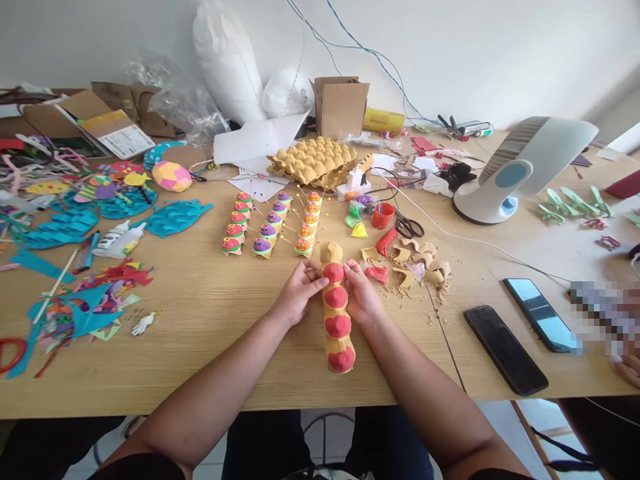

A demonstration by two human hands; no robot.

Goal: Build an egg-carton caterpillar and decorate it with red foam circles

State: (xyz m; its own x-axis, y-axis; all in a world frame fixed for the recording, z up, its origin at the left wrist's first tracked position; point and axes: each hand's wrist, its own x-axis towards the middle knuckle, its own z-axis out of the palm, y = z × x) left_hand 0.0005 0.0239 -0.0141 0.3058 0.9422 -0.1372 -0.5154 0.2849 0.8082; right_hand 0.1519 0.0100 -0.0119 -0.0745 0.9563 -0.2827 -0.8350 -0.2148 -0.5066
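A strip of egg-carton cups (pixel 338 313) lies lengthwise on the wooden table (pixel 210 320), its cups topped with red clay discs. My left hand (pixel 299 291) pinches the strip's upper left side, fingers closed on the top red disc. On the strip's right side, my right hand (pixel 361 293) presses against it with fingers curled. Just beyond lie three finished rows of painted carton caterpillars (pixel 273 225) with yellow pins.
Scissors (pixel 409 227), a red cup (pixel 383 215) and carton scraps (pixel 417 263) lie right of my hands. Two phones (pixel 505 348) (pixel 543 313) and a white fan (pixel 520 170) sit further right. Teal paper fish (pixel 175 217), a glue bottle (pixel 117 240) and cuttings cover the left. An egg tray (pixel 313 160) stands behind.
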